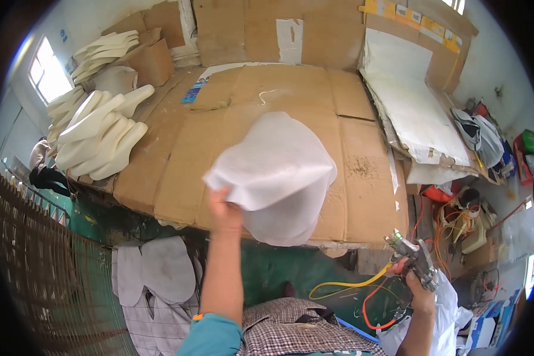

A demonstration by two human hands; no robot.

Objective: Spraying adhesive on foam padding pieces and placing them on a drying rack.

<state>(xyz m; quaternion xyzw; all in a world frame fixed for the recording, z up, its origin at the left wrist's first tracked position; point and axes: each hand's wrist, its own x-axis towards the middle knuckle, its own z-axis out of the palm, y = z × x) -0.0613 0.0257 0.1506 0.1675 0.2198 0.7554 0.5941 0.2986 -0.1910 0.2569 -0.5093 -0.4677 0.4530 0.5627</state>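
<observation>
My left hand (225,215) is closed on the near left edge of a thin, pale grey fabric piece (279,178) with a rounded outline. Part of that piece is lifted and folded over, while its near end reaches the front edge of the cardboard-covered table (190,148). Off the table's front right corner, my right hand (420,292) grips a metal spray gun (418,261). A yellow hose (350,285) and an orange hose (371,323) run near the gun. My fingers on the gun are partly hidden.
Cream foam pieces (104,136) lie piled on the table's left side. More grey fabric pieces (166,270) hang or lie low at left, beside a dark slatted rack (47,261). A white-covered panel (403,89) stands at right, above tangled hoses (451,231). Another person (44,169) is at far left.
</observation>
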